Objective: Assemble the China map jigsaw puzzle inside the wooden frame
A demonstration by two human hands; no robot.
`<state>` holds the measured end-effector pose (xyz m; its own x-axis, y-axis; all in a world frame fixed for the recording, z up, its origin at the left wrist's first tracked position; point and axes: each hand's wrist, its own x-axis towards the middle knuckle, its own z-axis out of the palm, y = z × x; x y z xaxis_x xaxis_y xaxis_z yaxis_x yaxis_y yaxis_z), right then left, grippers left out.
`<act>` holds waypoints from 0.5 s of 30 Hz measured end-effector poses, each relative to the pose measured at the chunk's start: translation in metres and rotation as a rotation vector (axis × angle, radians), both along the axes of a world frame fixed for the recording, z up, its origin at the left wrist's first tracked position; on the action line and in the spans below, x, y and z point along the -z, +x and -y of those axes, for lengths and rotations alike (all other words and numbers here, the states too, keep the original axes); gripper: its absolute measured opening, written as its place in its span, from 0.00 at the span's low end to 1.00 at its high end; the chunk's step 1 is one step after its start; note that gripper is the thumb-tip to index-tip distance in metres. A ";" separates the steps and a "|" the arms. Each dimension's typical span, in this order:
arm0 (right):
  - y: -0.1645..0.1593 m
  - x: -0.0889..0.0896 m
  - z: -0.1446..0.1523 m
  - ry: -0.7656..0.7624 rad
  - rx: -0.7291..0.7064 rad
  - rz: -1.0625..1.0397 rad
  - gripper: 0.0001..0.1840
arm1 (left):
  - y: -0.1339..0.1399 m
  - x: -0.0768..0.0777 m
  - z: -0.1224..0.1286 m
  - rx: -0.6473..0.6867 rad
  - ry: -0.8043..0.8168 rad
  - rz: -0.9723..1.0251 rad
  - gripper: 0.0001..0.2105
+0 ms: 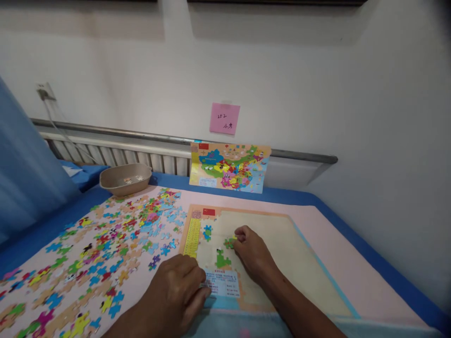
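Note:
My right hand (254,253) is over the middle of the puzzle board (282,244), its fingers pinched at a small green and yellow jigsaw piece (229,243). Part of that piece is hidden by the fingertips. Just below it on the board lies a joined green section (221,259), and a blue and green section (207,232) sits to the upper left. My left hand (179,291) rests over the board's lower left edge with fingers curled, beside the printed text panel (223,284). The inside of that hand is out of sight.
Many loose jigsaw pieces (95,253) are spread on the pink sheet to the left. A beige basin (126,179) with a few pieces in it stands behind them. A picture map (230,167) leans against the wall rail (303,156). A blue curtain (28,164) hangs at left.

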<state>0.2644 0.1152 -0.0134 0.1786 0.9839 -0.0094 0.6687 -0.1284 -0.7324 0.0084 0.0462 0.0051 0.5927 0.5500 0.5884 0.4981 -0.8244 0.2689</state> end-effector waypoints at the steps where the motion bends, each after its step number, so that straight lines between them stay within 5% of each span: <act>1: 0.000 -0.001 0.000 0.000 -0.001 0.007 0.11 | 0.000 0.001 0.000 0.000 -0.003 -0.007 0.07; 15: 0.000 -0.001 0.000 0.001 0.001 0.050 0.11 | -0.001 0.004 0.001 0.020 -0.020 -0.048 0.08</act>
<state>0.2641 0.1149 -0.0128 0.1794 0.9838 0.0007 0.7044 -0.1280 -0.6982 0.0077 0.0455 0.0011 0.6309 0.5495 0.5478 0.4947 -0.8288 0.2616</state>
